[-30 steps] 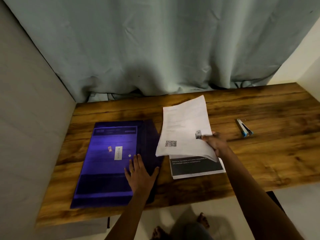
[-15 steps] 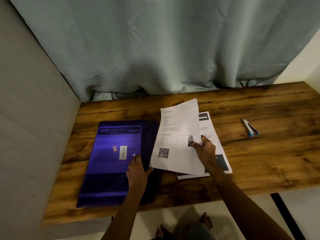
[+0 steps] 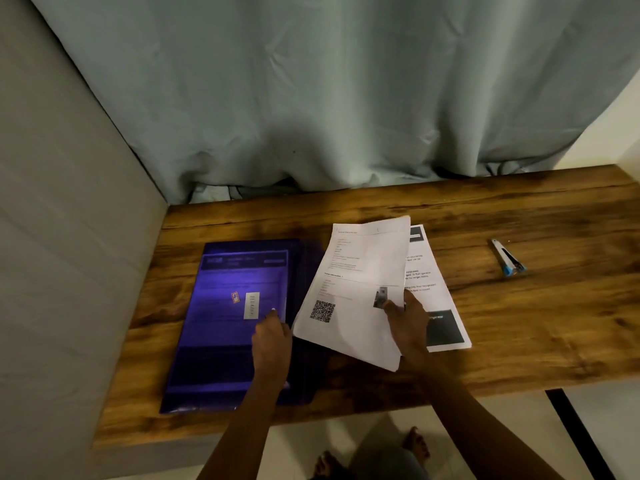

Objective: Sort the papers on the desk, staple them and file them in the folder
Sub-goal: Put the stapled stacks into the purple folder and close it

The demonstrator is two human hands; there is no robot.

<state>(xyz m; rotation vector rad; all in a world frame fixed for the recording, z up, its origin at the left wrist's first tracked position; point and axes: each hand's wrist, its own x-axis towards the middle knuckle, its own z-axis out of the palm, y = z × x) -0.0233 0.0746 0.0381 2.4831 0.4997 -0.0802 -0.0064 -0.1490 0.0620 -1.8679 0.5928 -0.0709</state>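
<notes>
**Fig.** Sorting stage, head view. L hand (image 3: 272,344) rests on the purple folder (image 3: 221,341), fingers roughly straight & close together, tips near the cover's R edge. This is prob. to pin the folder flat or to ready the cover for opening; which of the two cannot be told. R hand (image 3: 408,323) pinches the top sheet (image 3: 353,289) (QR code, small photo) at its R margin, thumb on top, fingers hidden beneath. The sheet is raised & skewed, its L corner over the folder's edge, so the lower sheet (image 3: 440,296) w/ black block shows beside it, flat on the desk (image 3: 519,341). Judged purpose: separate pages & check order before stapling. The stapler (image 3: 507,259) lies well apart to the R, untouched, on the R hand's side for the next step. Filing not yet done; folder looks closed
</notes>
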